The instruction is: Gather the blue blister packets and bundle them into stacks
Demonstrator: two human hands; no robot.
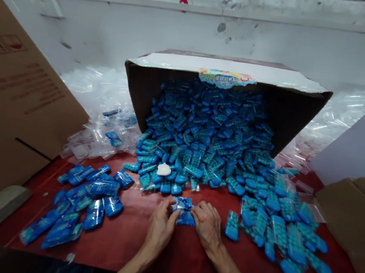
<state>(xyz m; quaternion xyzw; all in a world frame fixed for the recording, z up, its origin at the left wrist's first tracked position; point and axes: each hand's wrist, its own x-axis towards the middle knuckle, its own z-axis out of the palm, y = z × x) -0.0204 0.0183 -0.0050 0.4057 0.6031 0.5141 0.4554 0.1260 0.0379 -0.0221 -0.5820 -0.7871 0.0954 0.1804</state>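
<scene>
Between my two hands, on the red table (188, 262), lies a blue printed packet (185, 211). My left hand (161, 227) has its thumb and fingers closed at the packet's left edge. At the right side of it, my right hand (207, 225) bends its fingers down onto the edge. A single clear packet with teal beads and a blue end (232, 225) lies just right of my right hand. A small white lump (164, 169) rests on the packets ahead of my left hand.
Ahead, a tipped carton (301, 105) spills a heap of teal-and-blue packets (204, 131). More spread to the right (285, 215). Blue printed packets (87, 195) are piled at left. Clear plastic bags (87, 134) lie behind them. Cardboard boxes (10, 92) flank both sides.
</scene>
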